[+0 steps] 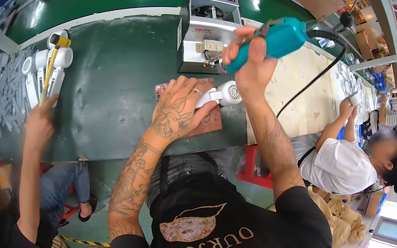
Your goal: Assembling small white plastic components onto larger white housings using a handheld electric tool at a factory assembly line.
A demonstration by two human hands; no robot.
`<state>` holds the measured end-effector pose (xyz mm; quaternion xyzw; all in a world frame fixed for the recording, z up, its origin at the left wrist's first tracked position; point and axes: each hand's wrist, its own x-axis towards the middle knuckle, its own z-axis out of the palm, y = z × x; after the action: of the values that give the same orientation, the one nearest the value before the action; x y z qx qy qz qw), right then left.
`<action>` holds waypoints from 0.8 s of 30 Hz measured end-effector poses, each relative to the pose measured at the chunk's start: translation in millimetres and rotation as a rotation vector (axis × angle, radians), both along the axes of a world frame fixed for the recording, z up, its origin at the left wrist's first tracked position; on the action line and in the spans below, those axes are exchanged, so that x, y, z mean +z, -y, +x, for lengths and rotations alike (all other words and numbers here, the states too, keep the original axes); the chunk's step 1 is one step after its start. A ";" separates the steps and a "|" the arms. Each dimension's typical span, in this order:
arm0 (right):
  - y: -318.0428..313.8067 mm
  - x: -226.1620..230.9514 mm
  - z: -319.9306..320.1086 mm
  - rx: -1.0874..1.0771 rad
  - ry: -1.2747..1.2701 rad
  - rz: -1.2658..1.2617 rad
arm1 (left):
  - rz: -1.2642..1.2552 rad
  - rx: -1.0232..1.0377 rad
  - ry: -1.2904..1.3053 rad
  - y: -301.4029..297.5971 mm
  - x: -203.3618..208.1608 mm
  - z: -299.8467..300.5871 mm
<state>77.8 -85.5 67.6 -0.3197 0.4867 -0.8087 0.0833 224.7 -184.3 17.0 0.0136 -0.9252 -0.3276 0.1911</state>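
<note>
Over a red pad (209, 124), white device (228, 94) gripped under left hand (181, 107), teal tool (282, 39) held in right hand (255, 64)

Grn tbl (110, 86) carries red pad (209, 124), metal machine (192, 45) & gry pcs (4, 96) on L.

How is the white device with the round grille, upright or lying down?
Lying down: the white device stretches sideways from under the left hand over the reddish pad, its grille facing the camera.
</note>
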 end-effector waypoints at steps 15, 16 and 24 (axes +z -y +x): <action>14.3 6.3 6.8 -0.037 -0.015 0.177 | -0.013 0.017 -0.004 2.8 -7.6 5.1; 4.7 8.4 13.9 -0.058 0.024 0.173 | -0.008 0.017 0.003 2.6 -7.3 4.3; -36.1 -0.5 30.5 0.048 -0.052 0.195 | 0.006 0.003 -0.005 2.9 -2.5 1.1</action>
<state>108.3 -49.5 67.1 -0.3424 0.5574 -0.7466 0.1208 225.8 -187.2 14.5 0.0145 -0.9237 -0.3300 0.1940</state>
